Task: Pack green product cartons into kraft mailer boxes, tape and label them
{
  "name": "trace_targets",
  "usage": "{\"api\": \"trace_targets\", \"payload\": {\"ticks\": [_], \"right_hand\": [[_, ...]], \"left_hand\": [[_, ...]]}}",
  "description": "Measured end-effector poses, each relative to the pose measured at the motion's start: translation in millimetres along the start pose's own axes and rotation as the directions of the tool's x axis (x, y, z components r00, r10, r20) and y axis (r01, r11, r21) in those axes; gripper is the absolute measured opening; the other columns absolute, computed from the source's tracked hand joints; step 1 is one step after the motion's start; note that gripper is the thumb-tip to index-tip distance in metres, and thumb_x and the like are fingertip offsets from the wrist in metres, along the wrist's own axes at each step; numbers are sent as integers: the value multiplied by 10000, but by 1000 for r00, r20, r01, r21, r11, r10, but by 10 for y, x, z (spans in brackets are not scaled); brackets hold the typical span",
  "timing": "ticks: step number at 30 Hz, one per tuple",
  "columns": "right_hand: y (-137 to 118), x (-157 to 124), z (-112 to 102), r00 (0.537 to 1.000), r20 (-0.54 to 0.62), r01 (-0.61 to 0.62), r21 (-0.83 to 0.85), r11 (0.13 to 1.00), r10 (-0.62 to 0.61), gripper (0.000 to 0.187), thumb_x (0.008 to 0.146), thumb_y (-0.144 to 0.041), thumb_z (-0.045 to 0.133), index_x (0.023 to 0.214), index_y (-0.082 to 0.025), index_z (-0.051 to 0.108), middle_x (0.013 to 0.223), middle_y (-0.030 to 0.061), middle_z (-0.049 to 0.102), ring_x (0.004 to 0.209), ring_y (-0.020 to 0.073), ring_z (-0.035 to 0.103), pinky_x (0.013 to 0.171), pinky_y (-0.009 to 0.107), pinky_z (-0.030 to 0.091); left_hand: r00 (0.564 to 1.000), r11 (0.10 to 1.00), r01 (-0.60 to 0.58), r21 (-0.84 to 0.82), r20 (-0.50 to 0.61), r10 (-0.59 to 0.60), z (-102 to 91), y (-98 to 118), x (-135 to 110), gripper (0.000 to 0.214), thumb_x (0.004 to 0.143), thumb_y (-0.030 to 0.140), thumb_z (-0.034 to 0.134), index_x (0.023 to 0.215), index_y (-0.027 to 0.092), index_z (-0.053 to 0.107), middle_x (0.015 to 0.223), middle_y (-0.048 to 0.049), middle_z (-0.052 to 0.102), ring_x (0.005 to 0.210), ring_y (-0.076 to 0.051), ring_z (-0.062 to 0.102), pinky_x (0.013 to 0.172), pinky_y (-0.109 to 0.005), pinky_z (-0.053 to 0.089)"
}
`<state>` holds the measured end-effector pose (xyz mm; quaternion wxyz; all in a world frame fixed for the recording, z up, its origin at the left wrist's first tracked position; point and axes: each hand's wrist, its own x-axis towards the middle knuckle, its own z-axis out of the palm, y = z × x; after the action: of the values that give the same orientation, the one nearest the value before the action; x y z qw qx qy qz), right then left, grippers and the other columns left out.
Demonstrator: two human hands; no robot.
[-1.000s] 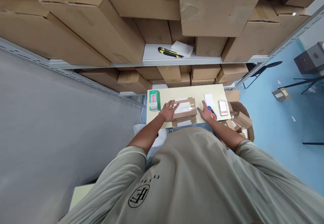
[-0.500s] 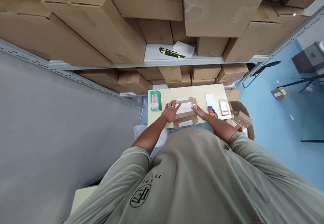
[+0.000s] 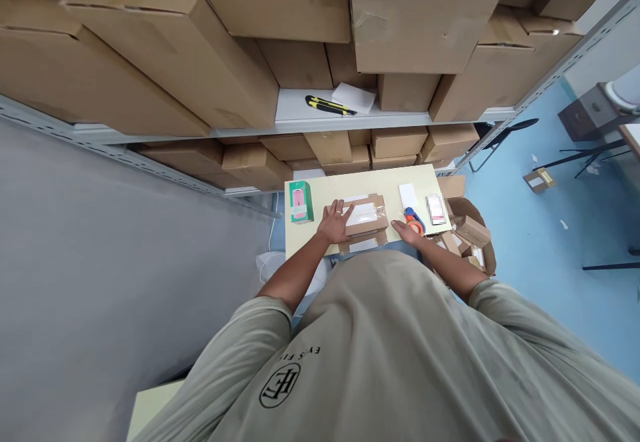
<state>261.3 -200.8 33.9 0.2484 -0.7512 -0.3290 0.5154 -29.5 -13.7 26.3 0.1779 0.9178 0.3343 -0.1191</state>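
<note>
My left hand [image 3: 333, 223] lies with spread fingers on the left end of a small cardboard box [image 3: 367, 227]. A white label and clear tape cover part of the box's top. A second labelled cardboard piece [image 3: 364, 242] shows along its near side; whether it is a separate box I cannot tell. My right hand [image 3: 407, 233] is apart from the box, over the table's near edge, with fingers stretched out. Right beside it is a blue and orange tape dispenser [image 3: 414, 219]; the hand holds nothing that I can see.
On the pale table [image 3: 325, 186] are a green and pink box [image 3: 300, 202], a white card [image 3: 407, 195] and a blurred-out packet [image 3: 437, 209]. A carton of small parcels [image 3: 473, 231] stands at right. Ahead, a shelf [image 3: 395, 119] holds cardboard boxes and a yellow-black utility knife [image 3: 330, 105].
My right hand has let go of the box's right end and moved right, toward the tape dispenser. The left hand stays on the box. The view has shifted slightly.
</note>
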Motion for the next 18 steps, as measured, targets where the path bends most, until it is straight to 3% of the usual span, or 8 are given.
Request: {"api": "trace_targets", "payload": {"ticks": [5,10,13,15,18], "right_hand": [[228,-231,-54,991,-13,-126,185,975,131,780,1028,-718,616,1656,-256,632,1677,144,661,1553,379,610,1320,559,479],[256,-331,-149,989,-50,-114,312,943,137,750,1014,-712,652,1637,-296,617,1682,137,653,1510,356,650,1264,545,521],[206,-351,-189,989,-82,-90,354,931,126,734,993,-730,679,1591,-305,646,1638,130,688,1453,335,685,1231,525,545],[141,-349,-196,985,-98,-92,383,919,140,685,1004,-697,681,1555,-291,664,1601,129,715,1388,312,721,1196,502,572],[-8,-329,-166,986,-107,-72,420,905,128,577,1032,-619,671,1508,-293,680,1518,116,763,1269,263,774,1116,442,621]], "left_hand": [[988,985,30,-168,-145,-55,-21,-76,12,1405,660,527,993,1845,184,321,1838,-292,300,1696,-573,267,1377,-666,254],[940,862,89,-499,-244,-238,-215,-241,1,1517,602,594,1029,1858,230,260,1779,-233,362,1708,-510,289,1383,-628,332],[932,654,52,-755,-199,-304,-344,-280,-32,1395,685,601,952,1852,261,266,1751,-173,460,1648,-426,442,1366,-583,407],[950,414,22,-910,-110,-293,-387,-279,-68,1226,787,637,839,1827,252,316,1717,-149,553,1567,-386,564,1311,-561,495],[971,96,123,-988,100,-216,-379,-268,-147,1026,892,764,652,1730,197,480,1565,-175,712,1433,-423,690,1196,-634,592]]}}
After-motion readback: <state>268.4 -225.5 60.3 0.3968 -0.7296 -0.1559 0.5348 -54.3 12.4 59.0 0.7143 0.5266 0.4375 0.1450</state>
